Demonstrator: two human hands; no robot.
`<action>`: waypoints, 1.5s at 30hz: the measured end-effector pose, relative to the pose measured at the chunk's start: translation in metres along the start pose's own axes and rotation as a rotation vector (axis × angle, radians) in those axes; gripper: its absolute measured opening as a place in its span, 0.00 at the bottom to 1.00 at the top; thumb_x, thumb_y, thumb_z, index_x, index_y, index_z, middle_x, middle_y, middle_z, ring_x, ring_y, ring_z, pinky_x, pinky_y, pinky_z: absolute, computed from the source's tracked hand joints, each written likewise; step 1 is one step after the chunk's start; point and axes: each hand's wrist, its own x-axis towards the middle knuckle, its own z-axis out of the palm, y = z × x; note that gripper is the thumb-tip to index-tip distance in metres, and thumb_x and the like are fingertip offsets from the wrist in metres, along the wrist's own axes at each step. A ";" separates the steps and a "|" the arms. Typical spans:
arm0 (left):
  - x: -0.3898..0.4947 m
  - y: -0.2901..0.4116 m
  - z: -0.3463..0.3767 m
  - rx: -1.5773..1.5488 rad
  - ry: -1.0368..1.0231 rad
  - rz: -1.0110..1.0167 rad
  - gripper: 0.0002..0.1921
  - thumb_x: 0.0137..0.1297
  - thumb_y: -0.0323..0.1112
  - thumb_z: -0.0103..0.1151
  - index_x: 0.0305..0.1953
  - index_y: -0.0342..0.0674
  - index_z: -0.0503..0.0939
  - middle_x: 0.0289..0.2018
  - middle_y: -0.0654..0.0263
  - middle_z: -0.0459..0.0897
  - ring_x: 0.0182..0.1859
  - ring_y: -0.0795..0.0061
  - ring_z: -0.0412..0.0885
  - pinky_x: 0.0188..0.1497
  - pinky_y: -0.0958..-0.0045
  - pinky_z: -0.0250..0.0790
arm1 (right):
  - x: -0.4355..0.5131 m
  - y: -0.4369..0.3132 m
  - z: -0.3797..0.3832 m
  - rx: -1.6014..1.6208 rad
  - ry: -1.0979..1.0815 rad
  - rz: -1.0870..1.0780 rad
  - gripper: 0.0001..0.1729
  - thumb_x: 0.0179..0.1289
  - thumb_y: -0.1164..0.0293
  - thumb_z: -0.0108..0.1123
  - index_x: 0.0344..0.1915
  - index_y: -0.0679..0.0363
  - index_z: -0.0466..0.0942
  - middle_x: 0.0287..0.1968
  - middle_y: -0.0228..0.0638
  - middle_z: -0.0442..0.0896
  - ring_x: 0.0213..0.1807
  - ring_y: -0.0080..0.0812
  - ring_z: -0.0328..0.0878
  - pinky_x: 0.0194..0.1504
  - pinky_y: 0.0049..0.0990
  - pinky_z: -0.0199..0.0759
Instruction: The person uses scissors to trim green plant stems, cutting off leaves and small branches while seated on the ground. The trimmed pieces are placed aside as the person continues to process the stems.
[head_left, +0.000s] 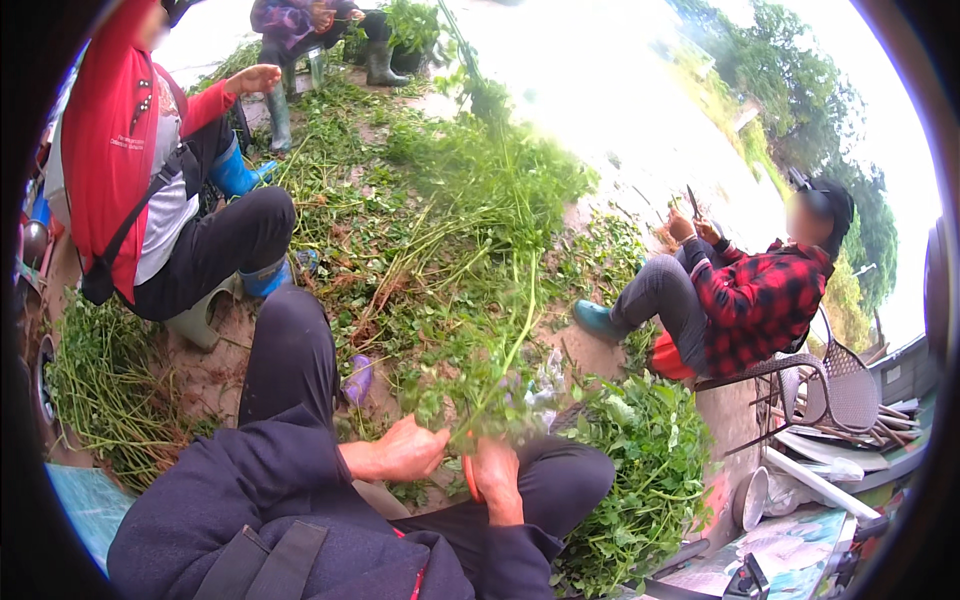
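My left hand (405, 451), its fingers closed, pinches leafy green stems between my knees. A long green stem (517, 341) rises from there towards the pile, and its lower leaves are blurred. Close beside it, my right hand (496, 471) grips an orange-handled tool (472, 471); leaves hide its working end. Beyond my hands lies a heap of leafy greens (480, 202) with loose stems and reddish roots. Beside my right knee stands a dense bunch of leafy greens (637, 457).
A person in a red jacket (112, 165) sits at left near bundled stems (112, 382). At right, a person in a checked shirt (757, 300) holds a knife (693, 201). Another person (315, 30) sits at the back. Chairs (817, 382) stand far right; a purple object (358, 379) lies ahead.
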 end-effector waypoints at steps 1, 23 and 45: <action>-0.003 0.003 0.002 -0.002 0.037 0.049 0.10 0.58 0.37 0.54 0.31 0.35 0.69 0.14 0.52 0.74 0.20 0.48 0.76 0.26 0.52 0.68 | -0.005 0.002 0.004 0.076 0.017 -0.019 0.18 0.60 0.57 0.54 0.31 0.62 0.80 0.33 0.52 0.82 0.37 0.55 0.79 0.39 0.46 0.72; -0.007 -0.034 -0.027 -0.321 0.360 -0.427 0.06 0.58 0.30 0.51 0.34 0.36 0.77 0.24 0.53 0.80 0.28 0.55 0.79 0.30 0.62 0.70 | -0.024 -0.019 0.002 0.075 0.070 0.018 0.20 0.62 0.58 0.52 0.50 0.53 0.75 0.35 0.50 0.82 0.40 0.57 0.78 0.42 0.48 0.70; 0.037 -0.107 -0.118 -1.385 0.576 -0.549 0.10 0.60 0.25 0.55 0.42 0.30 0.74 0.38 0.59 0.81 0.24 0.80 0.75 0.38 0.65 0.79 | 0.040 -0.067 -0.059 0.495 0.210 -0.299 0.18 0.61 0.71 0.55 0.50 0.66 0.74 0.28 0.36 0.83 0.26 0.23 0.81 0.28 0.22 0.73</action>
